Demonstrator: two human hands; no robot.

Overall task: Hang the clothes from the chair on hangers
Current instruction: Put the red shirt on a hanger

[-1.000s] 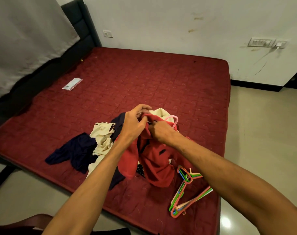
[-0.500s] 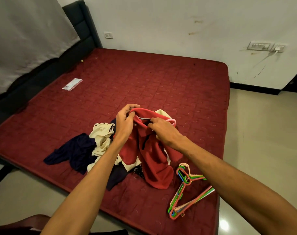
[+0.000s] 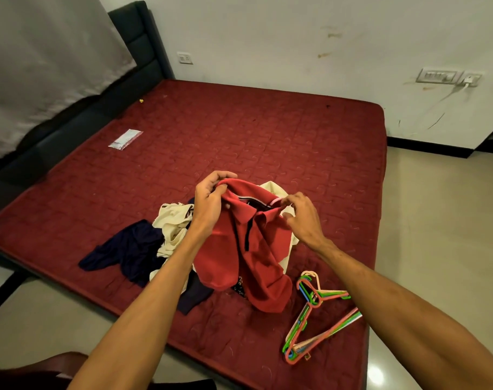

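A red polo shirt (image 3: 248, 249) with a dark placket hangs between my hands above the bed. My left hand (image 3: 210, 201) grips its left shoulder near the collar. My right hand (image 3: 301, 215) pinches the right shoulder, where a bit of a pink hanger (image 3: 276, 201) shows inside the neck. Most of that hanger is hidden in the shirt. Under and left of the shirt lie a cream garment (image 3: 172, 226) and a dark navy garment (image 3: 130, 249). A bundle of pink, green and blue hangers (image 3: 315, 313) lies on the mattress to the right.
The dark red mattress (image 3: 239, 130) fills the middle, with a small plastic packet (image 3: 125, 139) near its left side. A dark headboard (image 3: 138, 46) and grey cloth stand at the left. Tiled floor (image 3: 442, 220) runs along the right. A dark chair edge (image 3: 56, 367) shows bottom left.
My hands have drawn apart, spreading the red shirt's shoulders. The collar and placket now face me, and the shirt hangs longer than before.
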